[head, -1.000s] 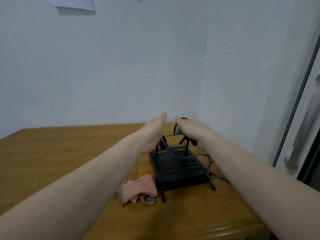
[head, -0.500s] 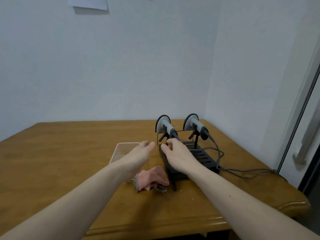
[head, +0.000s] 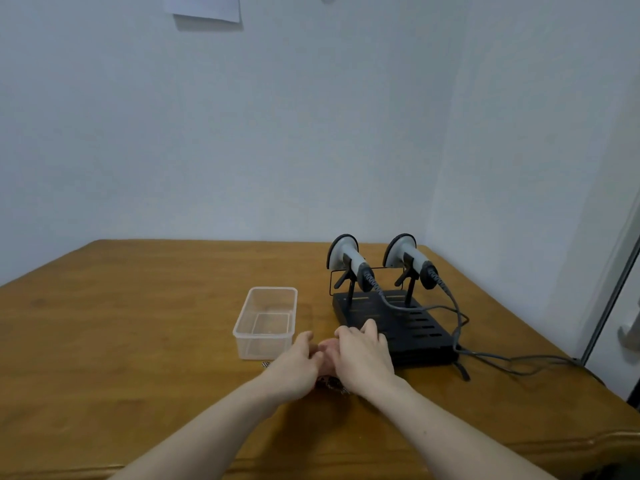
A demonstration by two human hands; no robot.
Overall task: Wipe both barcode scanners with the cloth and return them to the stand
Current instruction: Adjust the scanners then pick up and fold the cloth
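— What carries everything?

— I see a wooden table [head: 138, 323] set into a room corner.

— And directly on it?

— A clear plastic container [head: 266, 322] stands near the middle. Just right of it sits a black stand [head: 408, 327]; its grey cables [head: 502, 362] trail across the wood. A pink cloth [head: 327, 351], I think, lies in front, mostly hidden by hands.

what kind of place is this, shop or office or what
Hard to say; probably a plain office or back-room corner. Two corded barcode scanners sit on a black stand on a wooden table, against bare walls with one paper sheet.
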